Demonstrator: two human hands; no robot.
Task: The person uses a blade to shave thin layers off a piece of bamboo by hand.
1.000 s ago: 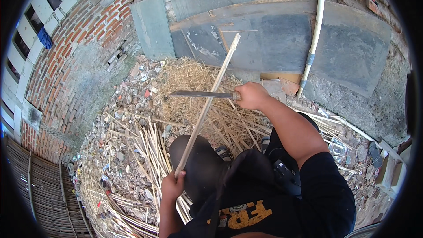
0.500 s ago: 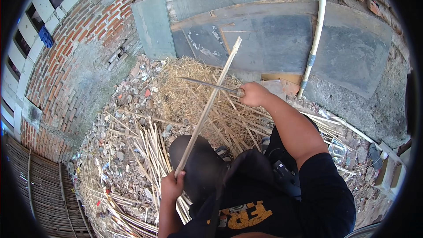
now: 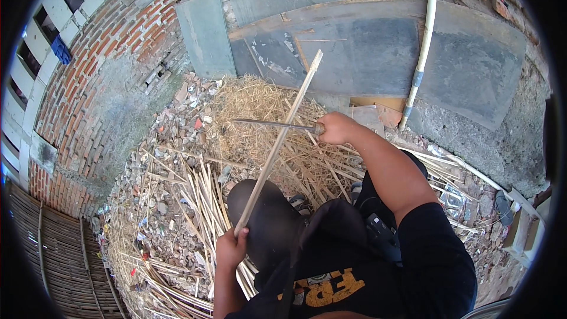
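Note:
My left hand [image 3: 231, 249] is closed around the lower end of a long, pale bamboo strip [image 3: 269, 165], which slants up and away to the right past my knee. In my right hand [image 3: 338, 128] is the handle of a long-bladed knife [image 3: 266, 123], its dark blade pointing left. The blade crosses the strip about a third of the way down from the far end. Beneath them lies a heap of thin curled shavings [image 3: 242, 103].
Cut bamboo strips [image 3: 204, 201] lie in a bundle by my left knee, over stony rubble [image 3: 159, 201]. Dark boards [image 3: 378, 53] lean against the far wall, with a white pipe [image 3: 424, 47] before them. A sandal [image 3: 503, 209] lies at right.
The knife has slid a little down the strip toward me, and its blade now lies more nearly level. My left hand and the strip stay in place.

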